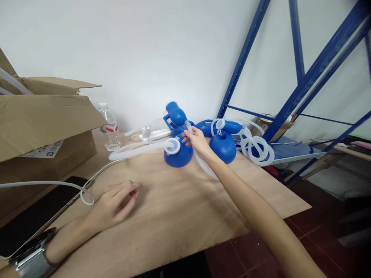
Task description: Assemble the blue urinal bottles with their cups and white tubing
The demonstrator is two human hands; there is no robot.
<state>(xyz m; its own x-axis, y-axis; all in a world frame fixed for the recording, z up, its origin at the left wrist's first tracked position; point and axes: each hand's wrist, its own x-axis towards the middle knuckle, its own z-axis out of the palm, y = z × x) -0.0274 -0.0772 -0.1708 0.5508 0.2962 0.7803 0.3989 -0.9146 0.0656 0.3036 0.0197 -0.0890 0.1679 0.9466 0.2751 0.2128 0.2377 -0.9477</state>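
My right hand (198, 142) is closed around the end of a translucent tube (189, 127), its fingers pinching just below the clear tip. Close beside that hand is a round blue bottle (179, 155) with a white cap and a thick tube joined to it. Behind it another blue bottle (176, 115) with a handle stands tilted. To the right of the hand sits a further blue bottle (223, 148), with a coiled translucent tube (257, 148) next to it. My left hand (117, 202) rests empty on the table, fingers loosely curled and thumb apart.
An opened cardboard box (46, 116) stands at the left, with a dark flat device (43, 216) before it. A water bottle (111, 129), a white power strip (158, 134) and a white cable (84, 189) lie near the wall. Blue metal shelving (290, 96) rises at the right.
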